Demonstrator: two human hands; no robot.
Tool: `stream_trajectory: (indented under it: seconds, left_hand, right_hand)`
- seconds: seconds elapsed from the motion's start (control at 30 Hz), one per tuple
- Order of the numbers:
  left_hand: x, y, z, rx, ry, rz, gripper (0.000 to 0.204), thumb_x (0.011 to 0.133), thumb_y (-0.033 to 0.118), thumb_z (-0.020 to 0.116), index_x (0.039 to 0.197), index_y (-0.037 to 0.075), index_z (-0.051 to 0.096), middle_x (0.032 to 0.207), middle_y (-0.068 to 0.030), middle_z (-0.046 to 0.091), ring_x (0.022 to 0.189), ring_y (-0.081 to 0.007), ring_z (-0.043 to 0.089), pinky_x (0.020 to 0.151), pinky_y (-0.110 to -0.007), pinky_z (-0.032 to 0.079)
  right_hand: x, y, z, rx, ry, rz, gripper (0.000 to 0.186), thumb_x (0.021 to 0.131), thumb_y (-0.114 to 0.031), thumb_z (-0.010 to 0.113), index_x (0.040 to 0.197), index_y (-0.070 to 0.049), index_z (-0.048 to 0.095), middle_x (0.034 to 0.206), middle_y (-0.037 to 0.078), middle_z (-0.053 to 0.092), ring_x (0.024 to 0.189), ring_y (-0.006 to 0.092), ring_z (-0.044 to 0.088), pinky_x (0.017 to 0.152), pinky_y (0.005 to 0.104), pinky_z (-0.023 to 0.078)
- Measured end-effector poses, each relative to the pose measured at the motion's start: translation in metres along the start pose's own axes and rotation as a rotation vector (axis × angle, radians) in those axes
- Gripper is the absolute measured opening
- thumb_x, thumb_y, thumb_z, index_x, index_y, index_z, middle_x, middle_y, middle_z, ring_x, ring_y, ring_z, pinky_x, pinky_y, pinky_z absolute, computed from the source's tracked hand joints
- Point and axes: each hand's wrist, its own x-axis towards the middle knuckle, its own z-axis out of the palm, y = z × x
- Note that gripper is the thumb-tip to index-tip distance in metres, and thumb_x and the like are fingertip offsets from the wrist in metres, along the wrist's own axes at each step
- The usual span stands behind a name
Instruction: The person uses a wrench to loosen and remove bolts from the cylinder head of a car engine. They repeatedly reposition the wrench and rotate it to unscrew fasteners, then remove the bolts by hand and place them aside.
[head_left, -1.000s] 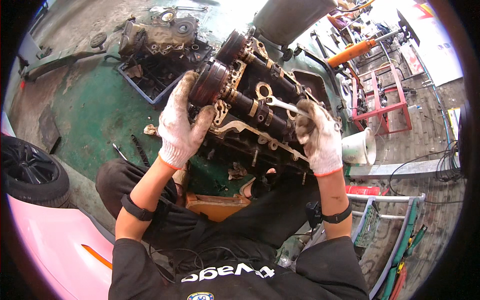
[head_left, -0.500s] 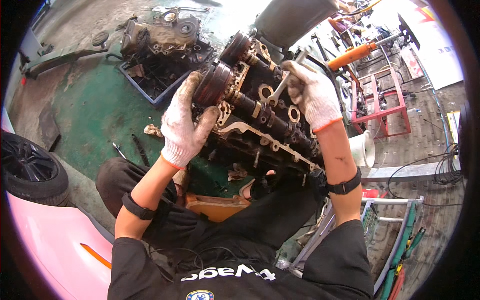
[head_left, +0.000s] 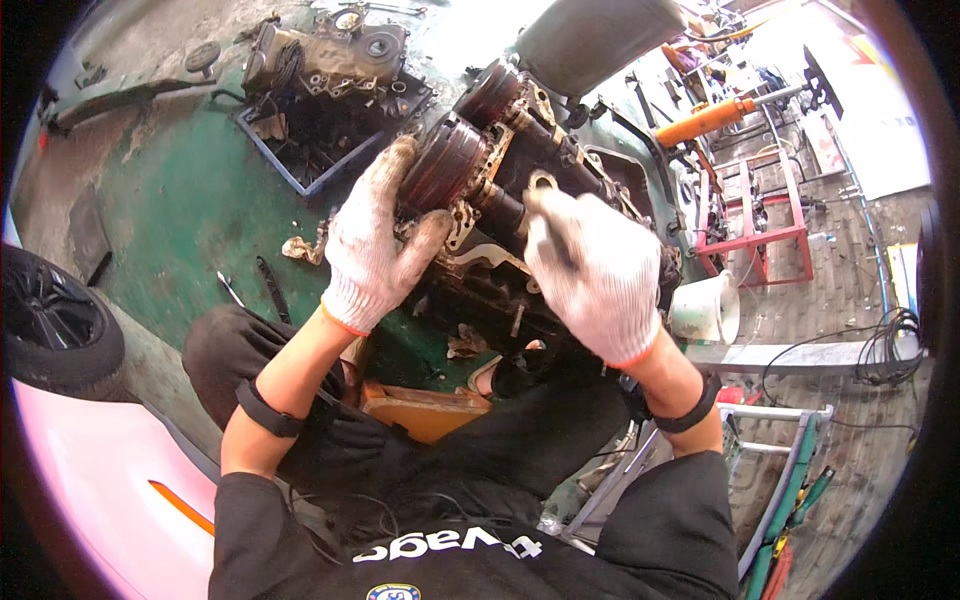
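Note:
An engine cylinder head [head_left: 520, 280] with two camshafts [head_left: 500, 210] lies in front of me. My left hand [head_left: 375, 245], in a stained white knit glove, grips the nearer dark reddish camshaft gear [head_left: 445, 155] from its left side, thumb below it. The farther gear [head_left: 485, 95] sits behind it. My right hand [head_left: 595, 275], in a similar glove, is closed on a wrench [head_left: 541, 183] over the middle of the nearer camshaft. The wrench is mostly hidden by my hand; whether it touches a bolt I cannot tell.
A dirty engine cover [head_left: 335, 70] sits above a blue crate [head_left: 277, 160] at the back left. Also around are a metal tank [head_left: 590, 40], an orange jack [head_left: 700, 122], a red frame [head_left: 745, 240], a white bucket [head_left: 705, 305], a wheel [head_left: 50, 320] and a pink body panel [head_left: 110, 480].
My right hand first rose and tilted the wrench upright, then swung left and down over the nearer camshaft, now covering most of the wrench. My left hand stays on the gear.

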Motion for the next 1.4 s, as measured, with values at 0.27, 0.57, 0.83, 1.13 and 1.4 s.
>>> stream_trajectory:
  seconds: [0.27, 0.57, 0.83, 1.13, 1.4]
  left_hand:
    - [-0.004, 0.006, 0.001, 0.004, 0.039, -0.012, 0.068, 0.092, 0.032, 0.077, 0.143, -0.004, 0.053, 0.138, -0.0278, 0.06, 0.127, -0.0424, 0.06, 0.109, -0.044, 0.047]
    - [-0.002, 0.009, -0.006, 0.046, -0.043, -0.04, 0.069, 0.092, 0.029, 0.071, 0.15, 0.0, 0.046, 0.147, -0.0227, 0.057, 0.132, -0.0382, 0.059, 0.111, -0.042, 0.046]
    - [0.0, 0.01, -0.007, 0.025, -0.025, -0.04, 0.068, 0.091, 0.032, 0.075, 0.145, -0.001, 0.051, 0.141, -0.025, 0.06, 0.128, -0.04, 0.06, 0.109, -0.044, 0.048]
    - [0.0, 0.006, -0.009, 0.078, -0.072, -0.035, 0.071, 0.093, 0.033, 0.072, 0.15, 0.001, 0.046, 0.146, -0.0221, 0.057, 0.131, -0.0375, 0.06, 0.111, -0.042, 0.046]
    - [0.001, 0.01, -0.006, 0.004, -0.027, -0.044, 0.069, 0.092, 0.035, 0.076, 0.144, -0.003, 0.053, 0.139, -0.0281, 0.059, 0.126, -0.0429, 0.06, 0.108, -0.045, 0.048]
  right_hand:
    - [-0.053, 0.021, -0.018, 0.811, 0.03, 0.68, 0.024, 0.101, -0.008, 0.057, 0.116, 0.006, 0.069, 0.1, 0.013, 0.072, 0.085, 0.0186, 0.07, 0.075, 0.0298, 0.056]
    - [-0.026, 0.075, 0.0, 1.016, 0.33, 1.242, 0.044, 0.105, -0.04, 0.063, 0.106, 0.003, 0.07, 0.076, 0.008, 0.065, 0.06, 0.0167, 0.063, 0.046, 0.0243, 0.042]
    - [0.032, 0.081, -0.004, 0.968, 0.012, 1.017, 0.025, 0.103, -0.025, 0.066, 0.102, 0.0, 0.072, 0.068, -0.001, 0.059, 0.054, 0.0071, 0.053, 0.045, 0.02, 0.037]
    - [-0.019, 0.068, -0.024, 1.103, 0.269, 0.972, 0.056, 0.109, -0.043, 0.049, 0.13, 0.007, 0.062, 0.095, 0.014, 0.072, 0.07, 0.0185, 0.066, 0.054, 0.0258, 0.049]
    - [-0.103, 0.048, -0.002, 1.351, 0.446, 0.911, 0.05, 0.108, -0.035, 0.052, 0.132, 0.008, 0.058, 0.098, 0.017, 0.07, 0.075, 0.0225, 0.068, 0.056, 0.0286, 0.052]
